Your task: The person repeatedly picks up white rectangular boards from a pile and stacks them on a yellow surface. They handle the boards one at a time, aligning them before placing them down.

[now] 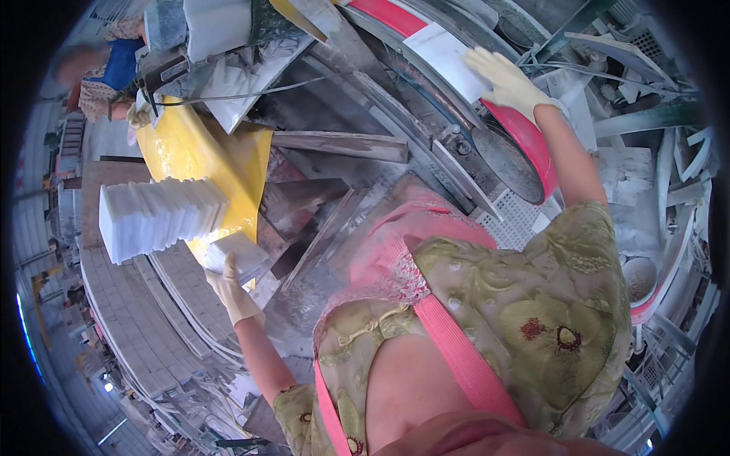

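A: Where's your white tile (439, 55) from the tall tile stack (156, 216)?

B: Well right of it, long side along the red band (391, 15) — your right hand (506, 83)'s flat on it, fingers open. Left grip (226, 289)'s closed round a small tile batch (242, 254) beside the stack; a plank (342, 146) sits between.

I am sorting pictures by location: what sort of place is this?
Probably a stone or tile workshop: a stack of pale slabs, a red machine belt, and a white slab lying on it.
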Demonstrator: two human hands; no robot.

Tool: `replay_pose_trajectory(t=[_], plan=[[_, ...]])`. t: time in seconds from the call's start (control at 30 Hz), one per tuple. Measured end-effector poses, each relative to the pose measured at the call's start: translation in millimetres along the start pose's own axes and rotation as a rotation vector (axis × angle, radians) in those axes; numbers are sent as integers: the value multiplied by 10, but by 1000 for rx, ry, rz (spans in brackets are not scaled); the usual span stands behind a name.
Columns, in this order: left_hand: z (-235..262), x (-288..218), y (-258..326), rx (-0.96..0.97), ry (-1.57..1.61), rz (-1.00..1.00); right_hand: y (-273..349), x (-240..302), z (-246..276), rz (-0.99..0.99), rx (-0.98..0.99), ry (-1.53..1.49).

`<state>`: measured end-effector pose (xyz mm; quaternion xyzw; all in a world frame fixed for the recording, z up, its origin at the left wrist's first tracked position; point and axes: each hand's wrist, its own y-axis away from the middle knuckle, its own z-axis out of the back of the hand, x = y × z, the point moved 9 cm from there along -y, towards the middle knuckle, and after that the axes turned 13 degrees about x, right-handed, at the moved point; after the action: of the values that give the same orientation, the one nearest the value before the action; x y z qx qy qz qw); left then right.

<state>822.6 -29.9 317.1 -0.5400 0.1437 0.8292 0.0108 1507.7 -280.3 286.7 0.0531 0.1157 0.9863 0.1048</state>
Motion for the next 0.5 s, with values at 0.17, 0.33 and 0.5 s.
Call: replay_pose_trajectory(t=[0.17,0.33,0.5], plan=[[-22,-10,16,-2,44,-5,72,342,-181,-159,-117,274],[-13,-67,8,15,-9,-61,21,341,-141,-207,-295,300],[43,39,-33,0,3,-12,-40,348,221,-99,-518,395]])
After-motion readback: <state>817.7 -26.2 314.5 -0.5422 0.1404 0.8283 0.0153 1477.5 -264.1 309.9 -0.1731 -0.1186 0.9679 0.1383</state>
